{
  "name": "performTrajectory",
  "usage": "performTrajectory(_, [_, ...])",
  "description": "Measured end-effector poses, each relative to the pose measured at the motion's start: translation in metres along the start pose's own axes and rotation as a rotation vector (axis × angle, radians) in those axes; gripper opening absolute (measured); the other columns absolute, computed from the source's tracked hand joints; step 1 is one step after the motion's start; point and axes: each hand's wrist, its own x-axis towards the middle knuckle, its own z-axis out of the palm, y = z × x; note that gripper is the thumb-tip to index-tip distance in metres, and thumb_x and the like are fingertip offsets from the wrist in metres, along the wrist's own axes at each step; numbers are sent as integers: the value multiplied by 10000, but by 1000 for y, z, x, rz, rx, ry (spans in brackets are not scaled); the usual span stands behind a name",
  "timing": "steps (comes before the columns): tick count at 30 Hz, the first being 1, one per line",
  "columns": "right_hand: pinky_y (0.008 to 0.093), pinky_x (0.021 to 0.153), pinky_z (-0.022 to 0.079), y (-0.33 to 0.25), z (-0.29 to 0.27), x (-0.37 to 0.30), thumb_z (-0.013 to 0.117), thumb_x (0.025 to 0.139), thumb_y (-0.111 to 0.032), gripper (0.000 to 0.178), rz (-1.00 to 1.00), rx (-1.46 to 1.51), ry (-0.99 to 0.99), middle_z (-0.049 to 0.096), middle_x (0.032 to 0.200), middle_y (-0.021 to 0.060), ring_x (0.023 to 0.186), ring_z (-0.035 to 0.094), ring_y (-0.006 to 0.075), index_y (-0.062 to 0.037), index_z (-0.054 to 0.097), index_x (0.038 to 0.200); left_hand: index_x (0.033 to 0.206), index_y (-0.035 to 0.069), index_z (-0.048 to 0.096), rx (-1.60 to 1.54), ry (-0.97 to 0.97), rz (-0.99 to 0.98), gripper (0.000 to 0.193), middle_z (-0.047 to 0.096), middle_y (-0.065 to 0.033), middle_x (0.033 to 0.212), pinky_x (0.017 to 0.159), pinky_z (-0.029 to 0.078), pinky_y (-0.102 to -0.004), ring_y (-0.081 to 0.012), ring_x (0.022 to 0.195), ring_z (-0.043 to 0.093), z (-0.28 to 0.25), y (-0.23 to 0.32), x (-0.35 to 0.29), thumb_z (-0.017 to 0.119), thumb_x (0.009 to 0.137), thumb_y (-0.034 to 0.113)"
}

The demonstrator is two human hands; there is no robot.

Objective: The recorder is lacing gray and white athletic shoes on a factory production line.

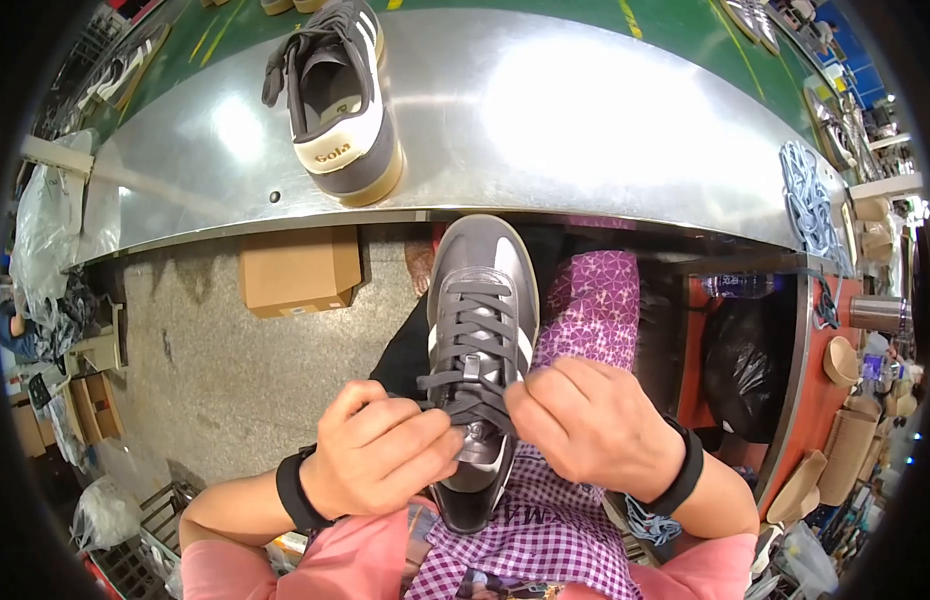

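Observation:
A dark grey sneaker (520,290) with white side stripes lies over my lap, toe pointing away and heel towards me. Its grey shoelace (472,325) criss-crosses up the tongue through the eyelets. At the left of the collar, my left hand (385,448) is closed in a pinch at the lace. My right hand (597,425) is likewise closed at the collar's right side, its fingertips against the lace. The exact lace ends are hidden by my fingers. A matching sneaker (347,150) stands on the metal bench, its white heel tab towards me.
Beyond the shiny metal bench (435,150) runs a green surface (545,15) carrying more shoes. Pale blue laces (807,195) lie at the bench's right end. A cardboard box (297,270) is on the floor below. A black plastic bag (750,365) sits within the right-hand shelf.

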Motion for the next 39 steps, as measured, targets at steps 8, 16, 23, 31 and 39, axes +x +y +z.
performTrajectory(8, [303,543,474,3,-6,-9,724,650,-12,255,54,32,-75,521,751,55,631,562,197,-13,603,874,930,65,639,-301,-172,-298,409,610,-65,854,564,453,-320,-220,650,577,-3,4,12,831,605,222])
performTrajectory(16, [282,536,458,1,12,-4,654,671,-38,190,128,-132,141,468,731,54,634,542,173,-14,590,849,763,68,606,-293,-307,-381,161,551,-59,581,508,437,-328,-229,544,577,-10,-4,39,734,779,165])
performTrajectory(23, [326,554,479,-13,11,-24,660,807,-100,136,552,321,27,542,802,98,661,569,253,-25,615,910,634,105,542,-771,-459,15,185,472,4,543,510,356,-311,-194,516,496,-21,-19,29,685,750,128])
performTrajectory(31, [325,692,470,-13,3,-12,703,797,-48,124,460,843,87,589,880,115,770,585,228,10,613,859,607,101,547,-709,-444,-119,253,468,-19,524,478,321,-329,-208,479,489,-23,-18,30,753,748,141])
performTrajectory(39, [299,732,451,-7,4,-25,694,826,-69,203,733,530,336,564,917,117,802,568,227,-11,602,998,810,7,664,-791,-487,-923,121,634,-90,693,606,473,-305,-189,636,611,-35,-22,28,699,823,122])
